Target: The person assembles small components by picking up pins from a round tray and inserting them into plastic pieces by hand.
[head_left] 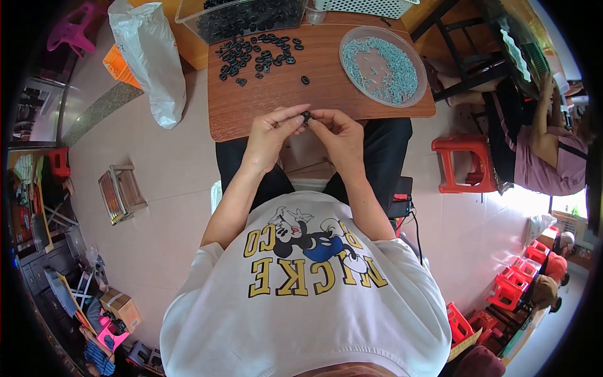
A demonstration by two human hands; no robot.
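A small black part (pixel 306 117) is pinched in the closed fingertips (pixel 294 125) of my left hand (pixel 272 129) and right hand (pixel 340 130), at the tabletop (pixel 242 113)'s near edge. Farther out, one black oval piece (pixel 305 80) lies alone, black pieces (pixel 259 59) cluster toward the far left corner, and a round tray (pixel 422 88) of blue-green screws (pixel 402 74) sits by the right edge.

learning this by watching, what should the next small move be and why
Probably steady the small black part with the left hand while the right hand adjusts it, since fingertips of both meet at it near the edge of the table.
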